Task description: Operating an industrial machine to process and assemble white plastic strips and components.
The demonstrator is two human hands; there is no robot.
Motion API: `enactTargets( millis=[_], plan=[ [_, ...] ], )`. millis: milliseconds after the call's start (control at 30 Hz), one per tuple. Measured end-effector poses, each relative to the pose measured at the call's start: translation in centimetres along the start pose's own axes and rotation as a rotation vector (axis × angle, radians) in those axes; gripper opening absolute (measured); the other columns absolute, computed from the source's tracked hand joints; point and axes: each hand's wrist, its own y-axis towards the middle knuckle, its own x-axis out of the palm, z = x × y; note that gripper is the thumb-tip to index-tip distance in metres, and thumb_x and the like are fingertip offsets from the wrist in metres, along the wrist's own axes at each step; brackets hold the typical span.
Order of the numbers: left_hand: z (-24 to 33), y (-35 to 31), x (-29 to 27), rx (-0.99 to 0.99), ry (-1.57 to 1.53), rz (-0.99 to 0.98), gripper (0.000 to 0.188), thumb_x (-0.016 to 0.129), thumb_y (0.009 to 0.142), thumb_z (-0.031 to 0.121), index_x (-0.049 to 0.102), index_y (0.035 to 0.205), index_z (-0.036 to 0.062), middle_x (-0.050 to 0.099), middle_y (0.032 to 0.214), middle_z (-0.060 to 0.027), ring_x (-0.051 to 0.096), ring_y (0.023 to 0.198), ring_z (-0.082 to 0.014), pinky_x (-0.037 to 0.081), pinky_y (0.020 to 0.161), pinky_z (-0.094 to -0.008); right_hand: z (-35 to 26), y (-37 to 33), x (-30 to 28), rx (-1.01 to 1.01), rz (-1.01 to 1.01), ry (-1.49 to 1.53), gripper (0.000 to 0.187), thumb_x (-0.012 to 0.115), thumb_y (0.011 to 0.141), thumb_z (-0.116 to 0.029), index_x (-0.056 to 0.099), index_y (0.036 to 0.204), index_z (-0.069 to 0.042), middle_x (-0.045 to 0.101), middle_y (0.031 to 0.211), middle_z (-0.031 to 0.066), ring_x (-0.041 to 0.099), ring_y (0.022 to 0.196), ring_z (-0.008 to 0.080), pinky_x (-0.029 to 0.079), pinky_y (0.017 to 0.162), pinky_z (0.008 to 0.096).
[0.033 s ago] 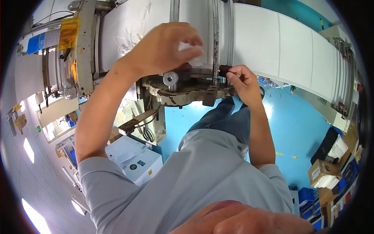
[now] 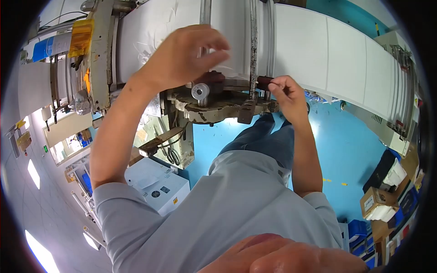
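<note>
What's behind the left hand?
Behind the left hand, a metal rod shows above, with a white surface alongside; whatever the hand itself covers can't be seen.

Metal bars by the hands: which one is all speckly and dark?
The middle bar, seen between the left hand and the right hand. Dark specks run along it; the left bar and right bar look plainer grey.

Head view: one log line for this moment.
left hand: fingers parted, nothing visibly held | right hand: by dark red part, contact unclear | nearby: round metal piece
</note>
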Motion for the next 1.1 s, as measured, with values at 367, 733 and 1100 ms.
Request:
enactTargets(
  millis=[367, 733, 1100],
  plan=[
    [-5.9, -4.9, 1.8, 0.030, 0.088, 0.201, 0.031, 0.064, 0.075, -0.002, 0.062, 0.105, 0.0017, 0.062, 0.104, -0.0106, 0.061, 0.092, -0.0292, 0.049, 0.079, -0.0358, -12.0, 4.4, 3.3, -0.809, -0.350, -0.865, 0.018, 0.073, 0.074, -0.013, 0.067, 0.088, -0.004, 0.059, 0.080, 0.0073, 0.058, 0.089, 0.0236, 0.044, 0.076, 0.0361],
    [-6.8, -4.8, 2.6, -0.014, -0.030, 0.090, 0.023, 0.065, 0.073, -0.005, 0.063, 0.096, -0.0006, 0.059, 0.094, -0.0112, 0.059, 0.088, -0.0306, 0.048, 0.079, -0.0368, -12.4, 6.0, 6.3, -0.761, -0.443, -1.417, 0.008, 0.065, 0.073, -0.007, 0.072, 0.071, -0.009, 0.065, 0.081, 0.0061, 0.056, 0.091, 0.0222, 0.038, 0.085, 0.0363],
    [-7.4, -5.0, 2.7, -0.079, -0.054, 0.057, 0.016, 0.063, 0.074, -0.004, 0.063, 0.090, -0.0009, 0.059, 0.090, -0.0097, 0.060, 0.084, -0.0280, 0.047, 0.077, -0.0344, -14.2, 6.2, 6.6, -0.935, -0.316, -1.208, 0.005, 0.070, 0.068, -0.008, 0.068, 0.064, -0.009, 0.056, 0.077, 0.0047, 0.054, 0.088, 0.0222, 0.036, 0.087, 0.0357]
  ],
)
